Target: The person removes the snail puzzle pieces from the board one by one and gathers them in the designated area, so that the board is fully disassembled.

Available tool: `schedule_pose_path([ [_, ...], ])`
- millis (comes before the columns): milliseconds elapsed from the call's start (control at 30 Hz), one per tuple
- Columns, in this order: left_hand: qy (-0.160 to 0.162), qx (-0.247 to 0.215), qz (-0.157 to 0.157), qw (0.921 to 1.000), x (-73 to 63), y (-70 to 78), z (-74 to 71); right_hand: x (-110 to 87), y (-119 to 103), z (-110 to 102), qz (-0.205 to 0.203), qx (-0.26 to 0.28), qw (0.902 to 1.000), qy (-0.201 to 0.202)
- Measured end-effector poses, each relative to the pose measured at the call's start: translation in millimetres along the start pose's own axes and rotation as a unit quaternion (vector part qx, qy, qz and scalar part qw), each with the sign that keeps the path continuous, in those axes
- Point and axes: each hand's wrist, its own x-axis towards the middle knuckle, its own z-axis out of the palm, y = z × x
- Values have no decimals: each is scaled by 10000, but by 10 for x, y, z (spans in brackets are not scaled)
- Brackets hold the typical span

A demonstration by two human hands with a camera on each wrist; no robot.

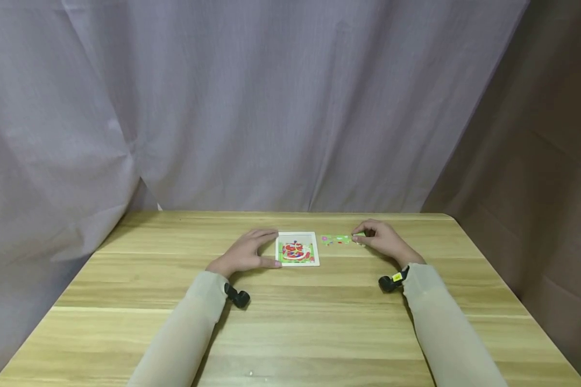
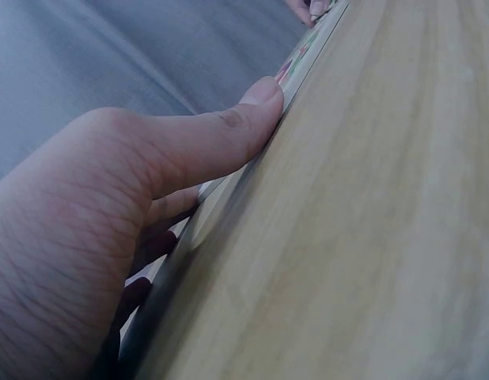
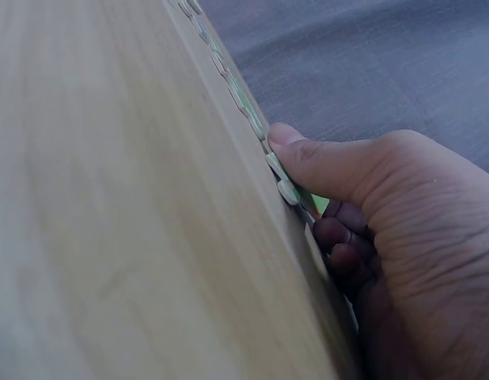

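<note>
A white puzzle tray (image 1: 317,250) lies flat on the wooden bench (image 1: 310,333), a little below the centre of the head frame. By the look of it, the work is well along: coloured pieces (image 1: 295,251) fill the lower and middle part of the tray, showing a red and white figure over green, while a pale band across the tray's upper part has no pieces in it. What is left seems to be the green puzzle strip (image 1: 334,238), which lies just right of the tray and outside it, its lower edge knobbed.

The left hand (image 1: 247,252) has its thumb and fingers spread wide, touching the tray at its lower left and upper left corners. The right hand (image 1: 384,241), right of centre, has thumb and fingers drawn narrow, pinching the right end of the strip. In the right wrist view the thumb presses at the row of pieces near mid-frame, but the angle is too low to tell whether that end is lifted or how many pieces it takes in.
</note>
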Motion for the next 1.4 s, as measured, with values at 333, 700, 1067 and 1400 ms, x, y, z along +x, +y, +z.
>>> schedule_pose_path([
  [333, -73, -2, -9, 10000, 10, 18, -12, -33, -19, -20, 11, 51, 10000, -17],
  [700, 13, -23, -64, 10000, -34, -21, -93, 67, -88, -32, -222, 113, 9997, -74],
  [1067, -6, 36, 13, 10000, -30, 19, -78, 21, -47, -17, -96, -82, 9999, -41],
  [1400, -18, 65, 10, 10000, -17, 17, -70, -7, -47, -18, -107, -41, 9999, -2],
])
